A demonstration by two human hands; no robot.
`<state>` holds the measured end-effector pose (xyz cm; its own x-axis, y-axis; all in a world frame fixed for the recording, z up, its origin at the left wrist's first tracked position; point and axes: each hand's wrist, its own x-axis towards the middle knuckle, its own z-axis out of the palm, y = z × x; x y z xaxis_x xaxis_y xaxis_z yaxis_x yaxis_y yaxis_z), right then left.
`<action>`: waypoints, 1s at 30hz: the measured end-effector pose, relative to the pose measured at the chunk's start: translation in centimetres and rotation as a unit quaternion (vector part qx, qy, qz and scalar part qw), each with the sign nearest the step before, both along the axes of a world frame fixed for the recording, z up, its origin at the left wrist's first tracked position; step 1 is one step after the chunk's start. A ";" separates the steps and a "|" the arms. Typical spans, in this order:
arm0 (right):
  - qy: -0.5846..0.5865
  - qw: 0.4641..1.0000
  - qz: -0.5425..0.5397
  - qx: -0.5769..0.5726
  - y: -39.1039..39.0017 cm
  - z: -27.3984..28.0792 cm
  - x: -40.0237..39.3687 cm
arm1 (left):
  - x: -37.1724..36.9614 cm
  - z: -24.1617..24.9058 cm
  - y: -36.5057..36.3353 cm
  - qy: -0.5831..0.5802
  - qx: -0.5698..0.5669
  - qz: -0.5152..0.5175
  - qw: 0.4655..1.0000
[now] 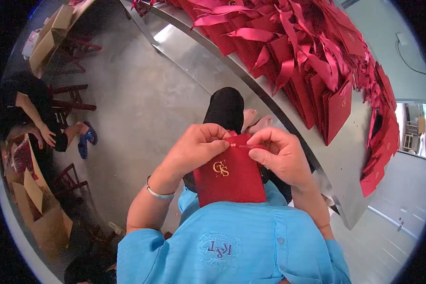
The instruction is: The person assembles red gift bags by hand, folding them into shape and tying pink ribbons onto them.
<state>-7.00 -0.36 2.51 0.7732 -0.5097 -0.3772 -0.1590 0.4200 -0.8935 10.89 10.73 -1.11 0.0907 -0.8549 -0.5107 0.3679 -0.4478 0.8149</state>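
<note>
A red bag [232, 182] with gold letters lies against my lap, its top edge away from me. My left hand [194, 146] is closed on the top left of the bag, thumb pressed on its face. Beside that thumb tip sit small pale dots [233, 145] near the top edge. My right hand [281, 154] pinches a thin red piece [248, 146] between thumb and forefinger, right at the bag's top right. I cannot tell whether that piece is a tool or part of the bag. A bit of red ribbon shows behind the left fingers.
A metal table [343, 175] to my right bears stacked red bags [312, 85] with pink-red ribbons [288, 71]. At left, a seated person [31, 104] is near an open cardboard box [45, 222] and dark red stools [73, 97]. Another box [49, 40] stands at upper left.
</note>
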 end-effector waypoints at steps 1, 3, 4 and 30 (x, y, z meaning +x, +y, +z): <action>-0.001 1.000 0.001 0.000 0.1 0.2 0.0 | 0.1 0.1 0.0 0.008 0.002 -0.003 1.000; 0.027 0.933 0.054 -0.354 0.1 0.4 0.0 | 0.0 0.4 0.1 0.005 0.001 0.001 1.000; 0.026 0.933 0.053 -0.354 0.1 0.4 0.1 | 0.0 0.6 0.0 0.003 0.001 0.004 1.000; 0.006 0.753 0.076 -0.654 0.7 0.7 1.1 | -0.8 1.7 -0.1 -0.123 -0.048 -0.048 0.990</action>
<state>-5.94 0.38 3.23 0.8605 -0.3578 0.3626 -0.1283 -0.8411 -0.5254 10.06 10.59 0.59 0.1186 -0.9094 -0.3987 0.1130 -0.3865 0.9153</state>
